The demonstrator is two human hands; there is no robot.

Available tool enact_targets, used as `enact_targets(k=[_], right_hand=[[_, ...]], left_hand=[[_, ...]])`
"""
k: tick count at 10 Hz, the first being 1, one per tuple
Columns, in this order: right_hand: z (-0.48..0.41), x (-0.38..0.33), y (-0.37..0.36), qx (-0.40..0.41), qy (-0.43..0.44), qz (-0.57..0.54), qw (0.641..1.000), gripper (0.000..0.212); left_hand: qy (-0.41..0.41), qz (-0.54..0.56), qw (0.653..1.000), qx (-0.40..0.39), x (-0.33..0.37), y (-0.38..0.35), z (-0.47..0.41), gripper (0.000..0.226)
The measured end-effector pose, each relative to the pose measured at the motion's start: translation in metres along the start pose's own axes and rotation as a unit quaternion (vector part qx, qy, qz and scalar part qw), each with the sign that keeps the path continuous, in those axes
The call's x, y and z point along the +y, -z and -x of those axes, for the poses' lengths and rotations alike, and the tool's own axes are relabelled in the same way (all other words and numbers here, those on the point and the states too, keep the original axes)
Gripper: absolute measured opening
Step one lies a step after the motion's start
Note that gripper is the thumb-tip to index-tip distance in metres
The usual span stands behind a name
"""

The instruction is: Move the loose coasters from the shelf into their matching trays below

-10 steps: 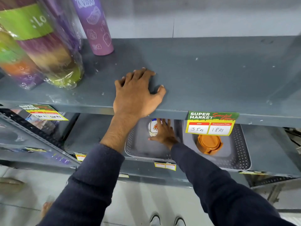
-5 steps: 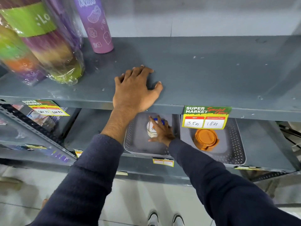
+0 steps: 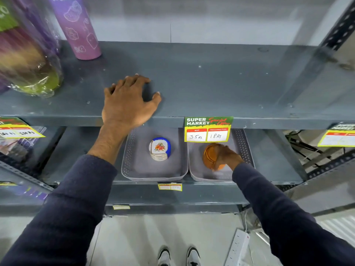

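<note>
Two grey perforated trays stand side by side on the lower shelf. In the left tray sits a stack of white coasters with a floral print and blue edge. The right tray holds a stack of orange coasters. My right hand is in the right tray with its fingers wrapped on the orange stack. My left hand rests on the grey upper shelf, fingers spread, holding nothing. No loose coasters show on the upper shelf.
A purple tumbler and plastic-wrapped coloured items stand at the upper shelf's left. A green and yellow price tag hangs from the shelf edge above the right tray. A white power strip and my shoes are on the floor.
My right hand left the floral coaster stack in the left tray and moved right onto the orange stack. My left hand stayed on the upper shelf.
</note>
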State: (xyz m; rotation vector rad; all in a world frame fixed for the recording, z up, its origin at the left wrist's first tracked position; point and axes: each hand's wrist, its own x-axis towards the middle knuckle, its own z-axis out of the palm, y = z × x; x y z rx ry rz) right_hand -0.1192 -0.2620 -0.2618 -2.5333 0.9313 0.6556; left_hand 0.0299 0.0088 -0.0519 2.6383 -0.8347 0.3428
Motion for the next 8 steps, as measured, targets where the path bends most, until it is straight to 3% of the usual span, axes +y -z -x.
enact_targets(k=[2,5,7,8], right_hand=[[-0.013,0.007,-0.015,0.061,0.026,-0.001,0.998,0.112],[-0.009,0.0,-0.015,0.034,0.011,-0.004,0.999,0.114],[0.009,0.001,-0.009,0.033,0.069,0.034,0.996,0.129],[0.017,0.002,-0.004,0.054,0.105,0.007,0.993,0.117]], left_hand=[[-0.004,-0.006,1.0,0.002,-0.001,-0.001,0.001,0.056],[-0.003,0.002,1.0,-0.002,-0.002,0.0,0.0,0.056],[-0.008,0.011,1.0,-0.002,-0.001,0.005,0.0,0.058],[-0.002,0.017,1.0,0.005,-0.002,0.005,0.0,0.056]])
